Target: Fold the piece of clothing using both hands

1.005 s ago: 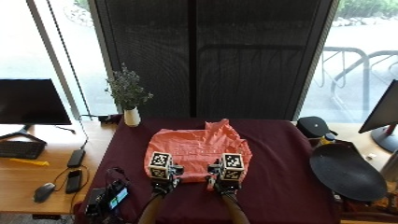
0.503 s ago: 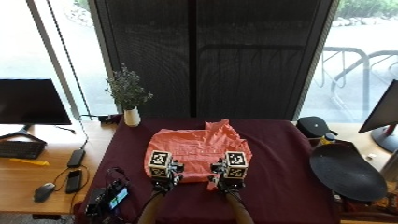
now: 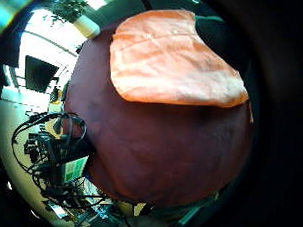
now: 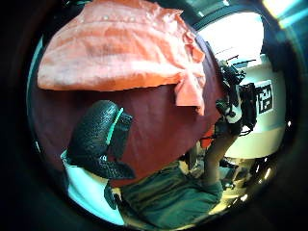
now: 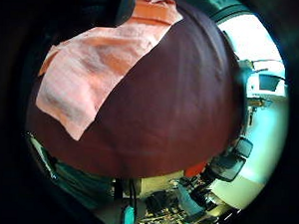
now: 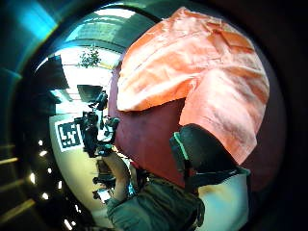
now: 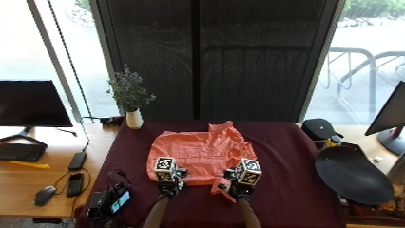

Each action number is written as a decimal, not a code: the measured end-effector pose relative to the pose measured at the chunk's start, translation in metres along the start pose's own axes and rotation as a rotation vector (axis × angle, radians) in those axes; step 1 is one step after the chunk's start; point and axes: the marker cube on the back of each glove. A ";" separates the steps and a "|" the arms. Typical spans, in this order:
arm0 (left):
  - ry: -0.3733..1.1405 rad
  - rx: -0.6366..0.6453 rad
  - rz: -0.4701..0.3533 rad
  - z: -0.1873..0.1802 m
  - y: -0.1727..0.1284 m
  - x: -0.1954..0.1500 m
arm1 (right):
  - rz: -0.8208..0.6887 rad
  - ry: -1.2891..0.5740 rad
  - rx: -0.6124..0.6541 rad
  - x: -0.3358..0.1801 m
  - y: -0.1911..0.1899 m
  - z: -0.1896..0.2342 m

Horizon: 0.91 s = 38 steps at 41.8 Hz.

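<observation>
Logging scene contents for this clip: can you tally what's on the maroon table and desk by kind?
Garment: 1
Gloved hands: 2
Vase with plant: 1
Monitors: 2
Keyboard: 1
Mouse: 1
Total: 8

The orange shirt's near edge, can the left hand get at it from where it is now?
Probably yes. The left hand sits right at the near edge of the orange shirt on the maroon tablecloth, and nothing lies between them.
</observation>
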 end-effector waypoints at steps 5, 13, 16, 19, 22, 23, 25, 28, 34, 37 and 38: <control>0.013 -0.105 0.005 0.009 0.010 0.005 | -0.031 -0.005 0.018 -0.001 0.005 0.003; -0.031 -0.084 0.034 0.011 0.005 0.010 | -0.036 -0.023 -0.151 0.003 0.004 0.026; -0.036 -0.076 0.046 0.013 0.004 0.013 | -0.029 -0.012 -0.198 0.002 0.006 0.031; -0.041 -0.155 0.040 0.013 0.015 0.016 | -0.031 0.028 -0.172 0.003 0.003 0.031; -0.060 -0.203 0.030 0.013 0.024 0.018 | -0.034 0.041 -0.097 0.002 -0.002 0.028; -0.076 -0.172 0.031 0.013 0.021 0.017 | -0.030 0.044 -0.065 0.002 -0.004 0.027; -0.120 -0.053 0.040 0.015 0.009 0.013 | -0.022 0.047 -0.008 0.002 -0.006 0.025; -0.153 0.067 0.053 0.016 -0.002 0.013 | -0.028 0.044 0.052 0.001 -0.008 0.022; -0.182 0.171 0.072 0.007 -0.008 0.015 | -0.045 0.084 0.149 0.002 -0.007 0.012; -0.150 0.137 0.097 0.004 -0.003 0.019 | -0.043 0.102 0.119 0.001 0.000 0.006; -0.147 0.118 0.101 0.005 -0.003 0.018 | -0.036 0.115 0.108 0.002 0.002 0.003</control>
